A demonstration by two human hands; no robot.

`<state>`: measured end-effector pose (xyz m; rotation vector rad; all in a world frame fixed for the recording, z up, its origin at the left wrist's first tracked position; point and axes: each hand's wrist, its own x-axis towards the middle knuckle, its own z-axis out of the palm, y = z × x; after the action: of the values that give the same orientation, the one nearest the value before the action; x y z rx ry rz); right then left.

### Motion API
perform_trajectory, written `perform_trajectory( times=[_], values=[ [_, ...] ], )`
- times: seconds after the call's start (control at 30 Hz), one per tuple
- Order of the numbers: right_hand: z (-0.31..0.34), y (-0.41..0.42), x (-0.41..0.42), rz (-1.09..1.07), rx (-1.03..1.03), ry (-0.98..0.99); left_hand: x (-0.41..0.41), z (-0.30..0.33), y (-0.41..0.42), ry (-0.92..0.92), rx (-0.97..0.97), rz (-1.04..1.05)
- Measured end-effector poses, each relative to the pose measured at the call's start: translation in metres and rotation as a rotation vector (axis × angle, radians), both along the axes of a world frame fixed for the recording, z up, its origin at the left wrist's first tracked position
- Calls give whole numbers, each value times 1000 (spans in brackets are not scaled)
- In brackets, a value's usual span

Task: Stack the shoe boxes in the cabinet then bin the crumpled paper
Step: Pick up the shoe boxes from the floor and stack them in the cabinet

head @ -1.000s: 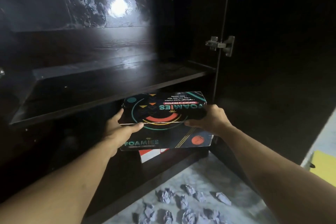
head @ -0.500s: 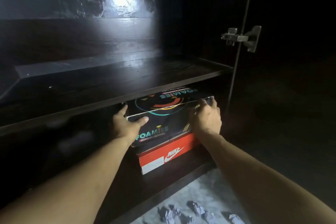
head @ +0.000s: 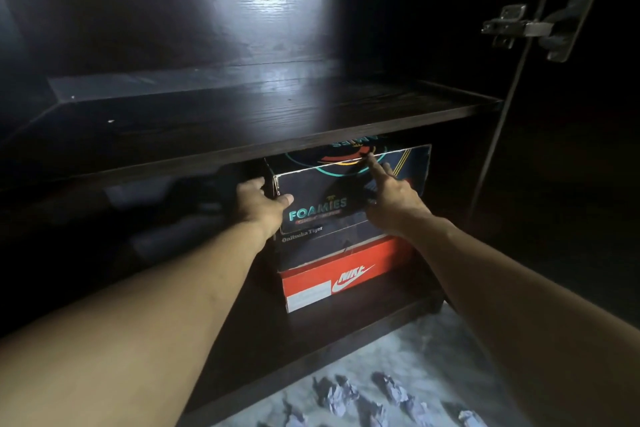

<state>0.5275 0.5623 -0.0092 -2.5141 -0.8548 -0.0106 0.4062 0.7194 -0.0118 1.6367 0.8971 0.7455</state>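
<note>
Three shoe boxes stand stacked in the lower compartment of the dark cabinet (head: 311,367). A black Foamies box (head: 322,198) is on top, a dark Onitsuka Tiger box (head: 311,246) lies under it, and a red Nike box (head: 346,277) is at the bottom. My left hand (head: 259,204) wraps the Foamies box's front left corner, thumb on its front face. My right hand (head: 391,198) rests on the box's front right, its index finger stretched onto the lid edge. Crumpled paper balls (head: 367,399) lie on the grey floor below.
A dark shelf (head: 263,121) sits just above the top box, leaving little gap. The open cabinet door with a metal hinge (head: 533,28) stands at the right. The compartment's left part is dark, with dim shapes I cannot make out.
The Foamies box has slid deeper under the shelf onto the stack. My right hand went from gripping the box's right side to resting on its front with one finger out.
</note>
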Motion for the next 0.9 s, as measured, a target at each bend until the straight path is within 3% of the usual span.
perform_trajectory(
  times=[0.43, 0.63, 0.9],
  values=[
    [5, 14, 7, 40, -35, -4, 9, -2, 17, 127, 134, 46],
    [12, 17, 7, 11, -23, -46, 10, -22, 13, 196, -216, -95],
    [12, 23, 4, 49, 41, -10, 19, -39, 1, 187, -144, -108]
  ],
)
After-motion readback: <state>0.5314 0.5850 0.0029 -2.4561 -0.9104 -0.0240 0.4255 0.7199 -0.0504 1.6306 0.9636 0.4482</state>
